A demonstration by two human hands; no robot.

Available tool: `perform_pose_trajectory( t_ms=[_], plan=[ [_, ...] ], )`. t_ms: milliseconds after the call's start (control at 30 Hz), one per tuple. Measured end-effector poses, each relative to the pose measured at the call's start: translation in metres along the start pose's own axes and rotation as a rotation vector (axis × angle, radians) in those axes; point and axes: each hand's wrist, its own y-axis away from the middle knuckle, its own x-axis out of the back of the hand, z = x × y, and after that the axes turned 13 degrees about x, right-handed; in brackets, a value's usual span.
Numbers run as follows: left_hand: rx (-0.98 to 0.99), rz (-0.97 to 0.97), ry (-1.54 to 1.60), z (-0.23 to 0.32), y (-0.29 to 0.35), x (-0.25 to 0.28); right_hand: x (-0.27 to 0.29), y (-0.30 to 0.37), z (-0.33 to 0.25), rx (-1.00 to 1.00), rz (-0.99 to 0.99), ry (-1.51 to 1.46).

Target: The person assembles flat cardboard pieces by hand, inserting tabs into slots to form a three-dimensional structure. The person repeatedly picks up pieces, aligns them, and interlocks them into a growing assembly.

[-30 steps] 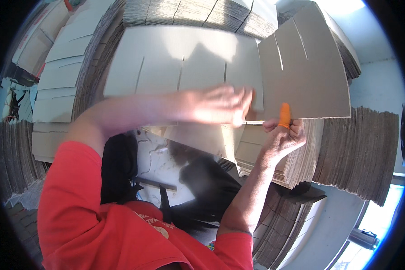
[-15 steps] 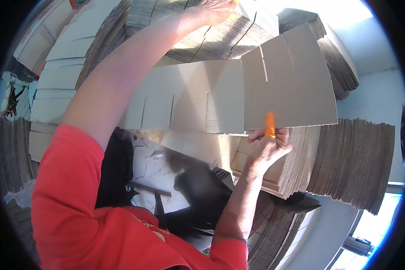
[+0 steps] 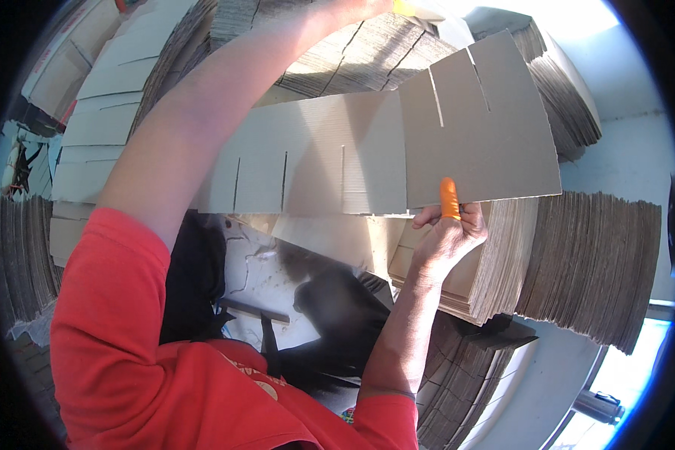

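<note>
In front of me a slotted cardboard sheet (image 3: pixel 367 150) is held up, bent at a crease so that its right panel tilts upward. My right hand (image 3: pixel 454 229) pinches the lower edge near the crease, the orange-covered thumb lying on the face. Far out at the top edge reaches my left hand (image 3: pixel 356 9), over a stack of slotted cardboard (image 3: pixel 367 56). The frame cuts off most of its fingers, but a yellow finger cover (image 3: pixel 405 7) shows. Whether it grips anything there is hidden. My left forearm crosses in front of the sheet's left part.
Slotted sheets form another stack (image 3: pixel 101 142) on the left. At the right stand a pale sheet stack (image 3: pixel 495 262) and a brown stack (image 3: pixel 592 262) with rough edges. More cardboard (image 3: pixel 566 90) sits at the upper right. A bundle (image 3: pixel 465 382) lies low on the right.
My left hand has moved up and right, partly out of the picture. The sheet in my right hand has risen slightly.
</note>
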Motion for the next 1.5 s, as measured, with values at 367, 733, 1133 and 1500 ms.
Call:
perform_pose_trajectory(
  t_ms=[367, 733, 1133, 1500],
  plan=[
    [-0.766, -0.098, -1.262, 0.068, 0.069, -0.002, 0.009, -0.002, -0.002, -0.031, 0.091, 0.054],
    [-0.93, -0.272, -1.057, 0.088, 0.153, 0.002, 0.013, 0.0, 0.009, 0.025, 0.029, 0.15],
    [-0.86, -0.486, -0.655, 0.12, 0.248, 0.017, 0.012, -0.008, -0.008, 0.08, -0.052, 0.477],
    [0.08, -0.882, 0.043, 0.16, 0.211, 0.051, 0.02, -0.001, -0.002, 0.012, -0.028, 0.369]
  ],
)
